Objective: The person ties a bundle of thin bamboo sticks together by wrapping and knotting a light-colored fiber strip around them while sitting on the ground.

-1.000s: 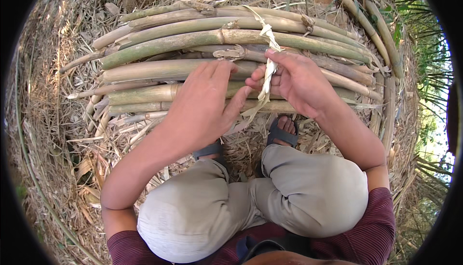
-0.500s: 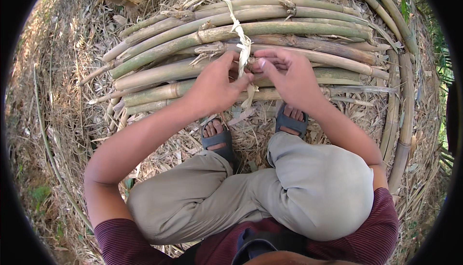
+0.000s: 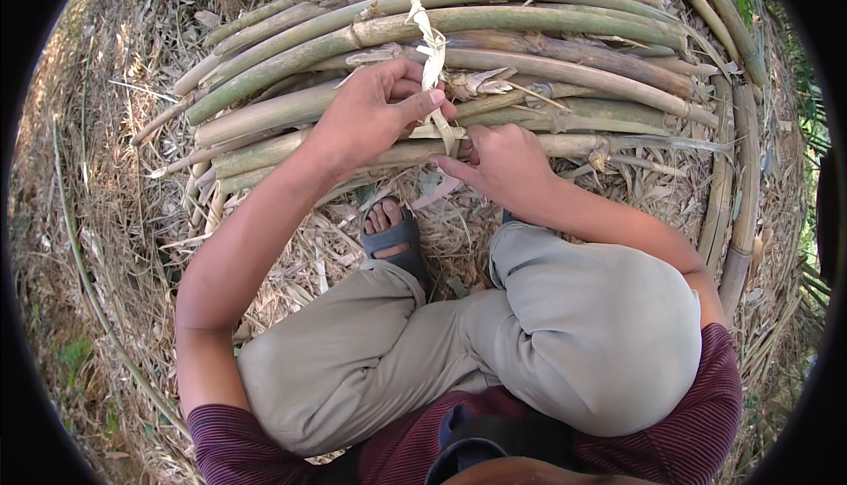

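A bundle of cut bamboo poles [image 3: 388, 40] lies crosswise in front of my feet. Round its middle runs a pale, twisted strip of bamboo fibre [image 3: 432, 48]. My left hand [image 3: 375, 115] is closed on the strip, with the thumb pressed on it over the near poles. Lower down and to the right, my right hand [image 3: 505, 160] has its fingers curled at the strip's near end, beside the nearest poles. Its fingertips are partly hidden, and the strip's end passes down next to them.
Longer bamboo poles [image 3: 741, 194] lie on the ground along the right side. Dry leaves and husks [image 3: 300, 251] cover the ground. My sandalled left foot [image 3: 388, 231] stands close to the bundle's near edge. A thin stem [image 3: 84, 264] curves along the left.
My right hand has moved down and nearer, from the twisted part to the strip's lower end. My left hand has shifted slightly up and left. The bundle sits higher in view.
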`<state>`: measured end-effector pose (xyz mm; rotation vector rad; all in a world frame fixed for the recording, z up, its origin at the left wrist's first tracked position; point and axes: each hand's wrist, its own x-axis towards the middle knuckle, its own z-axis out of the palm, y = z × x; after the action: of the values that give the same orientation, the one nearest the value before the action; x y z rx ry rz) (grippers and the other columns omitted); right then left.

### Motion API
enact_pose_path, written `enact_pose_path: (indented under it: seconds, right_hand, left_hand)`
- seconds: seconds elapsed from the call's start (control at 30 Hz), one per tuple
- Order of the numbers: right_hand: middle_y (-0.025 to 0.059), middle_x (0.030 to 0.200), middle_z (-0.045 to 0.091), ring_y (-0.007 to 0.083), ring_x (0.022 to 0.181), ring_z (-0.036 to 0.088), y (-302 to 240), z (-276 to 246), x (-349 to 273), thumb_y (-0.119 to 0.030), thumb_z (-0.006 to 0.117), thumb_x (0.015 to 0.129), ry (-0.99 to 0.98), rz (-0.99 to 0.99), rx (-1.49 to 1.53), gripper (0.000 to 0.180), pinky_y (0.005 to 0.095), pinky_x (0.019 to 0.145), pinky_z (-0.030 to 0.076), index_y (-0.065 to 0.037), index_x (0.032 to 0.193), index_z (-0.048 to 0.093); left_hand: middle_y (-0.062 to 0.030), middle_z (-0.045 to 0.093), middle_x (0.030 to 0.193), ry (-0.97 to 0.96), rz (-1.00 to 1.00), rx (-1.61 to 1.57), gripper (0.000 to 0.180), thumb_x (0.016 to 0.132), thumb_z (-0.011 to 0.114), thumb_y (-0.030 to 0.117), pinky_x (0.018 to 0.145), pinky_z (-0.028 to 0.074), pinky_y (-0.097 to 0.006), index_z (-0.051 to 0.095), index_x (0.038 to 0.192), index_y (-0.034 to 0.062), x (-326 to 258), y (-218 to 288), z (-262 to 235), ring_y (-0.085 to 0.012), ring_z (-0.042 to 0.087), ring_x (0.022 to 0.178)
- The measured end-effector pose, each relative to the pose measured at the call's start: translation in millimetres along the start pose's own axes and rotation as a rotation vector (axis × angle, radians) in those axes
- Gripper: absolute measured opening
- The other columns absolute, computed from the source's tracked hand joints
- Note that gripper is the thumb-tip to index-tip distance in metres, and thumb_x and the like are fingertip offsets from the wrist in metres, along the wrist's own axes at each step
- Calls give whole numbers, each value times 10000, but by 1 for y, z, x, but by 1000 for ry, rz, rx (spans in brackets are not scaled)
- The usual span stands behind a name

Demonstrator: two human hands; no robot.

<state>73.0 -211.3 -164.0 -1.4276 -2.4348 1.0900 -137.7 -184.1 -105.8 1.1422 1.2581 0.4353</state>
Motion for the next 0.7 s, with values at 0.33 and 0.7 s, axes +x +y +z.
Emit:
enact_pose_path:
  seconds: [0.33,0.7]
  right_hand:
    - [150,695,699,206,612,697,2,2,-2,-229,803,783,-37,197,549,343,326,602,561,70,844,648]
    - [148,701,700,196,610,696,-2,0,1,-207,786,780,-44,225,488,332,313,600,564,79,840,629]
  left_hand:
    - [-73,656,1119,-47,106,-87,355,930,686,173,860,495,-283,570,1223,11,-7,-17,1,-123,612,1010]
    - [-66,639,1080,-121,93,-108,349,943,632,58,821,524,-287,549,1275,-11,-8,-19,-6,-120,621,983]
